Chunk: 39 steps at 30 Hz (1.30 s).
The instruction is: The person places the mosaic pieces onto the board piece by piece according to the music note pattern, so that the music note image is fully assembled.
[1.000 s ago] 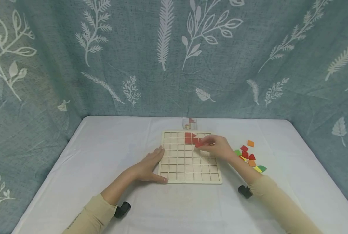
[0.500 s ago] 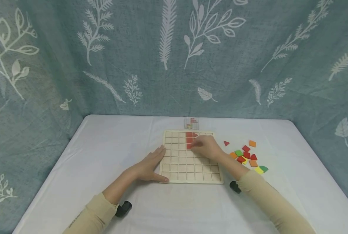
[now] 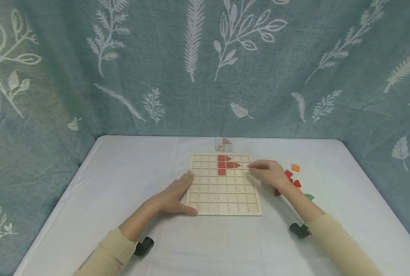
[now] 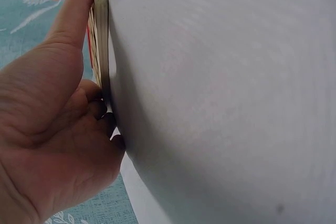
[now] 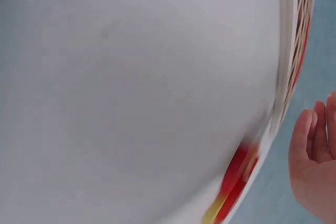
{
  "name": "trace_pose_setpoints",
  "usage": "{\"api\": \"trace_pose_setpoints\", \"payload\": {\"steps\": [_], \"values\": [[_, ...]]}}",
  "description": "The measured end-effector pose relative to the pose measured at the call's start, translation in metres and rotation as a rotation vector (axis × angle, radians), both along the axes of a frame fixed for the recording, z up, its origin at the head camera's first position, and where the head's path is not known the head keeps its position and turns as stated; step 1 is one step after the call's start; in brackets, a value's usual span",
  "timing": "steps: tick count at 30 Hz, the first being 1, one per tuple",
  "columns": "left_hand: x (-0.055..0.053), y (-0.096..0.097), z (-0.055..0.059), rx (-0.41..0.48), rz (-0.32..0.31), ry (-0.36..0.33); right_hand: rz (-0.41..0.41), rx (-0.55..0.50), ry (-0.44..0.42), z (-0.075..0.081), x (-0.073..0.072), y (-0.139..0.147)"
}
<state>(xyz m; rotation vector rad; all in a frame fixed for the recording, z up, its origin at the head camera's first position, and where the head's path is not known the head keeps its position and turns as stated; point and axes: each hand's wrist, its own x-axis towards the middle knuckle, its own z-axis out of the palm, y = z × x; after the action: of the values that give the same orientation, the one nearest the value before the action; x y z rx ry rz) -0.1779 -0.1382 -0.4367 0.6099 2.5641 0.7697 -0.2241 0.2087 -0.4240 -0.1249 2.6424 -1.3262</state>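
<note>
A wooden grid board (image 3: 205, 199) lies on the table. Toward its far side, red squares (image 3: 222, 165) fill cells in three rows, with red triangles (image 3: 237, 165) ending the upper two rows. My left hand (image 3: 174, 196) rests along the board's left edge, fingers extended, thumb at the near left corner. The left wrist view shows that thumb (image 4: 71, 22) along the board's side. Over the board's right edge hovers my right hand (image 3: 268, 172), nothing visible between its fingers; in the right wrist view the fingers (image 5: 318, 135) look fairly straight.
Loose pieces lie right of the board, partly hidden by my right hand and forearm: red ones (image 3: 297, 183), an orange square (image 3: 296, 168) and a green piece (image 3: 309, 196). Behind the board stands a small pattern card (image 3: 223, 145). A patterned curtain (image 3: 170, 69) hangs behind the table.
My right hand has set a red square into the third row, let go of it and moved right to the board's edge. The left hand has stayed in place.
</note>
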Motion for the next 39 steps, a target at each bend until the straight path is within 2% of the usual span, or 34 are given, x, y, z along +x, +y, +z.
{"api": "trace_pose_setpoints", "payload": {"steps": [3,8,10,15,23,34,39], "values": [[0.0,-0.002,0.001,-0.002,-0.005,0.002,-0.05,0.006,-0.018,0.002,0.004,0.027],[0.001,-0.003,0.002,-0.001,-0.006,0.002,-0.089,0.119,0.017,0.004,0.017,0.068],[0.002,-0.003,0.002,-0.002,-0.001,-0.001,-0.092,0.169,0.02,0.005,0.022,0.081],[0.002,-0.002,0.001,0.002,0.005,-0.004,-0.07,0.212,-0.002,0.005,0.03,0.102],[0.001,-0.002,0.001,0.01,0.001,-0.002,0.013,0.292,0.079,0.001,0.032,0.107],[0.001,-0.001,0.002,0.007,-0.007,0.011,0.006,0.328,0.128,-0.001,0.03,0.106],[0.001,-0.001,0.002,0.004,-0.012,0.009,-0.039,0.289,0.12,0.0,0.03,0.104]]}}
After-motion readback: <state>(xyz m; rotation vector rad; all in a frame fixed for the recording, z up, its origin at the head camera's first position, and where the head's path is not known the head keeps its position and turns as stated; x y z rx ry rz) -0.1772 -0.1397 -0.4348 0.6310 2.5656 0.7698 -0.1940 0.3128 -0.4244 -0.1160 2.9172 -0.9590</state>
